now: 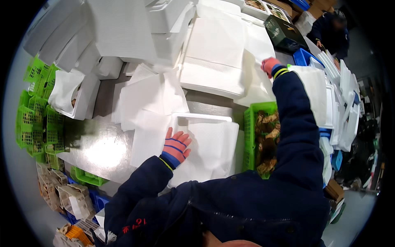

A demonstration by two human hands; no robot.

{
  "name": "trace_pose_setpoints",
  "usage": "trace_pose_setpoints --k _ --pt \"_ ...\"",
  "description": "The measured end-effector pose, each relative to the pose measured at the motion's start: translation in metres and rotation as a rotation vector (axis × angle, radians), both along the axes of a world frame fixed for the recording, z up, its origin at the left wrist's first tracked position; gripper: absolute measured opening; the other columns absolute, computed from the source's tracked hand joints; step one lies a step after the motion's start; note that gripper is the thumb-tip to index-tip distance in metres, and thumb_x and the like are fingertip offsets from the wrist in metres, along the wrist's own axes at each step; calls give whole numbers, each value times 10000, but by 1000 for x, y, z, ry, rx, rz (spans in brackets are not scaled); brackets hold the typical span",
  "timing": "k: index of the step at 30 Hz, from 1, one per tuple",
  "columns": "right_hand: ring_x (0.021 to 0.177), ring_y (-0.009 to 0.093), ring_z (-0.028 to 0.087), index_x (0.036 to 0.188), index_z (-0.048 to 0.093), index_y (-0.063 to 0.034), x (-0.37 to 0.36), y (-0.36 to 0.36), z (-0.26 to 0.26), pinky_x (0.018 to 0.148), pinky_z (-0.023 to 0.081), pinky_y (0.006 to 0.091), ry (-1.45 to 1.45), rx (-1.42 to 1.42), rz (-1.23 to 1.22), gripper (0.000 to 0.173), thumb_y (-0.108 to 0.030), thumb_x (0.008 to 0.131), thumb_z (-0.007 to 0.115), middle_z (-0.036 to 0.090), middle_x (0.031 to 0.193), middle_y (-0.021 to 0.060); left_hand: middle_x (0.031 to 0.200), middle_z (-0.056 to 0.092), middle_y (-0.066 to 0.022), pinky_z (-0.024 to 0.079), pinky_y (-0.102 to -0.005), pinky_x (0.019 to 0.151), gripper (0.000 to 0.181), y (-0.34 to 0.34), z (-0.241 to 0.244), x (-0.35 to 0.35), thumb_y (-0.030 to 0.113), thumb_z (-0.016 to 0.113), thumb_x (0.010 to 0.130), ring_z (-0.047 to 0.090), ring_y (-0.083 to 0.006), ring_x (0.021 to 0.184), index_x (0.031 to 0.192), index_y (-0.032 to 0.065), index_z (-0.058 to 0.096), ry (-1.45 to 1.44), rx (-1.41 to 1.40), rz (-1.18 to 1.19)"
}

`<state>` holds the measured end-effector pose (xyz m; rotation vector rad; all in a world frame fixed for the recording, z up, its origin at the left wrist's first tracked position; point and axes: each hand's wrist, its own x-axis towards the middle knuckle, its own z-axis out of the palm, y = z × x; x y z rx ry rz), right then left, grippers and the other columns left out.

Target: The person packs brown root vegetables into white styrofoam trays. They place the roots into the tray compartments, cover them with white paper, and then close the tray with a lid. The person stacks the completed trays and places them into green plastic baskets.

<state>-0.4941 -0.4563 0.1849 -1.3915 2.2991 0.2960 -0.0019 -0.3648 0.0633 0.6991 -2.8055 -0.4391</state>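
Observation:
In front of me stands a white foam box (202,115), lined with a white sheet (213,136) that hangs over its right side. My left hand (176,144), in a thin striped glove, lies at the box's left edge with fingers apart and nothing in it. Stretched far out to the right, my right hand (270,66) has curled fingers beside white sheets; whether it grips one is hidden. Below that arm a green plastic basket (248,136) holds brown, lumpy goods (273,132) with green bits, partly covered by my sleeve.
Loose white sheets (148,98) lie left of the box, and a thick sheet stack (213,61) lies beyond. Foam boxes (61,31) are piled back left. Green crates (34,123) line the left table end. Foam lids (348,102) crowd the right; another person (331,34) works at back right.

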Motion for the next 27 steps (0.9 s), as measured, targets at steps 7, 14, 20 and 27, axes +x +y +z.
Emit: trace_pose_setpoints --k 7,14,20,27 --pt "443 131 527 1023 603 38 143 112 150 406 434 246 -859 -175 196 413 -190 687 528 545 601 75 1389 256 -238 211 -538 1014 903 -28 119 -61 278 755 541 258 -435 1257 1326 92 348 688 -167 -6" --pt "554 120 567 892 604 -11 219 202 167 475 448 222 -910 -423 435 219 -195 830 503 561 653 56 1261 444 -218 384 -437 926 389 27 265 -86 78 649 608 415 -408 1162 996 79 625 881 -427 -796" --pt "1091 261 502 1334 296 11 262 320 169 937 372 371 -1408 -1211 80 823 -625 819 385 482 1230 188 790 661 -82 490 -246 623 173 24 298 -44 105 660 782 618 -138 685 909 -11 654 876 760 -254" --pt "1024 160 501 1321 356 -16 321 326 177 855 380 282 -883 -1589 15 599 -287 835 576 530 1156 120 735 638 -26 453 -228 570 227 1 310 -36 205 650 805 563 -84 639 898 -2 666 879 746 -172"
